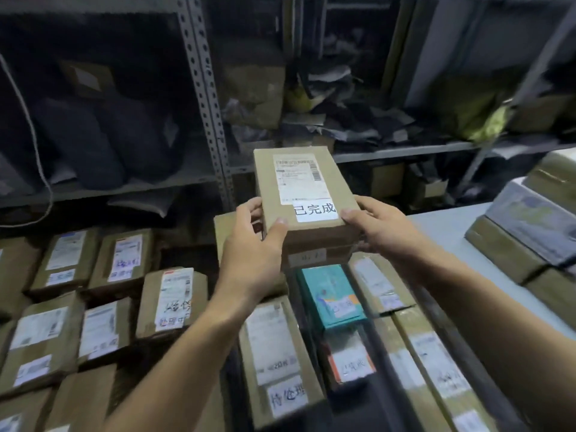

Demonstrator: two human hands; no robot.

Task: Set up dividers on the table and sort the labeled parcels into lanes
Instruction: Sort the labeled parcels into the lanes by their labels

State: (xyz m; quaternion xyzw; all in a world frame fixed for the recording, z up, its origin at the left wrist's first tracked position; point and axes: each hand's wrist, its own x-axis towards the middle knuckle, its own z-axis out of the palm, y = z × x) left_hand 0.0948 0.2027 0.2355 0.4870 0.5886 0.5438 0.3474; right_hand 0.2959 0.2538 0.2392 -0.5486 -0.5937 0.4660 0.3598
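Both hands, the left hand (249, 244) and the right hand (378, 227), grip a brown parcel (307, 201) by its sides, lifted above the table (442, 226). Its white sticker (315, 211) seems to read "已完成". Other labeled parcels (168, 302) lie below in rows.

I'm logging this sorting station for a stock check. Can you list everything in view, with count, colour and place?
held parcel: one, brown cardboard, white shipping label plus a white handwritten tag, raised at centre.
brown parcels: many, exact count unclear, white labels, laid in rows below and to the left.
teal box: one, teal, among the parcels right of centre.
stacked boxes: several, brown, one with a grey wrapped top, on the table at right.
table: one, pale, right side.
metal shelving: grey, behind, holding dark bags and loose packaging.
left hand: grips the held parcel's left edge.
right hand: grips its right edge.
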